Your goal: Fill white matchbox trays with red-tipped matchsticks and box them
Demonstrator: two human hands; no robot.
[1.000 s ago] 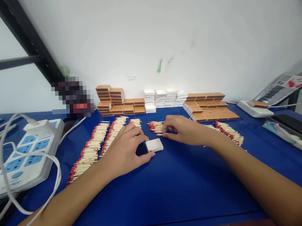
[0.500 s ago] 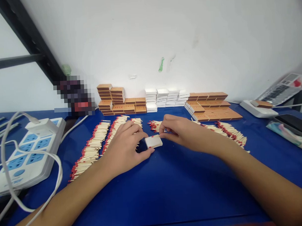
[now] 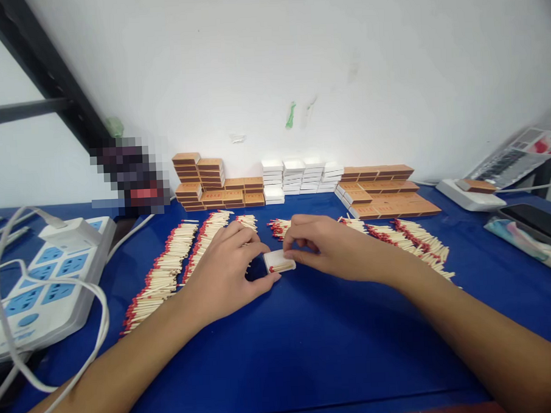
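Observation:
Between my hands sits a small white matchbox tray [image 3: 273, 257], with a few red-tipped matches [image 3: 282, 268] lying along its near side. My left hand [image 3: 228, 269] grips the tray's left end between thumb and fingers. The fingertips of my right hand [image 3: 318, 244] are pinched together at the tray's right end; whatever they hold is too small to make out. Loose matches lie in rows to the left [image 3: 168, 266], and more piles [image 3: 418, 243] spread to the right, partly behind my right forearm.
Along the wall stand brown matchboxes [image 3: 211, 200], stacked white trays [image 3: 297, 176] and more brown boxes [image 3: 385, 209]. A power strip [image 3: 50, 277] with looping white cables is at the left. A phone [image 3: 536, 222] and a white device [image 3: 469, 196] lie right.
My right fingertips have moved slightly left, over the tray's right end. Matches now show along the tray's near side. The whole view has shifted a little.

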